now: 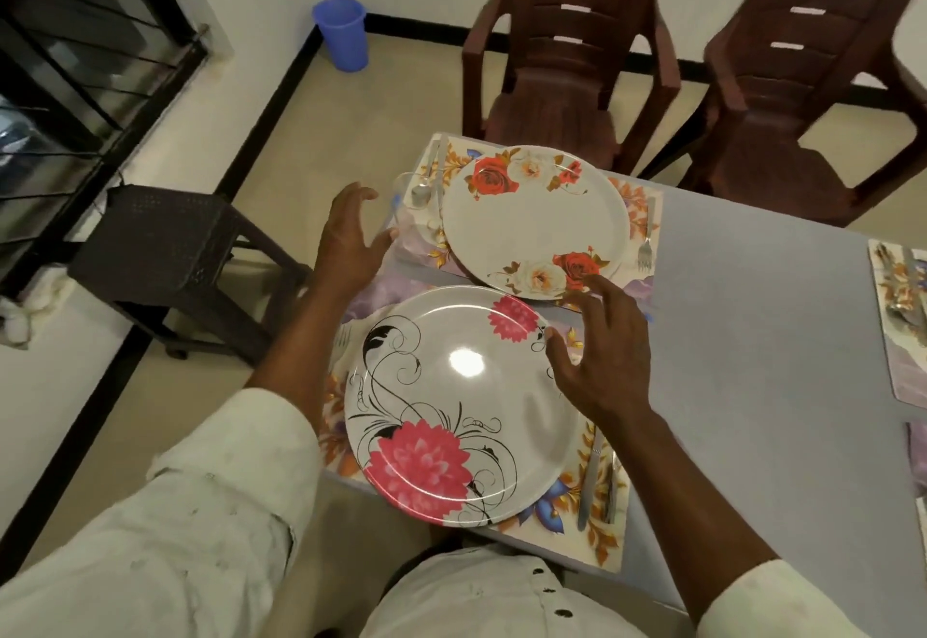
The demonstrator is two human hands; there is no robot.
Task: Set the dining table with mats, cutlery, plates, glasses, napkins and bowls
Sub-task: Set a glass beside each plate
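Observation:
A white plate with pink flowers (451, 417) lies on the near floral mat (597, 532), with a knife (589, 482) on the mat's right side. Beyond it a plate with red roses (534, 216) rests on the far mat (634, 198), a fork (647, 231) to its right. A clear glass (414, 206) stands at the far mat's left edge. My left hand (346, 241) hovers spread just left of the glass, holding nothing. My right hand (597, 351) hovers with relaxed fingers over the near plate's right rim.
The grey table (752, 336) stretches right, where another mat (903, 326) with cutlery lies at the edge. Two brown chairs (562, 65) stand behind the table. A dark stool (165, 256) and a blue bin (343, 33) are on the floor to the left.

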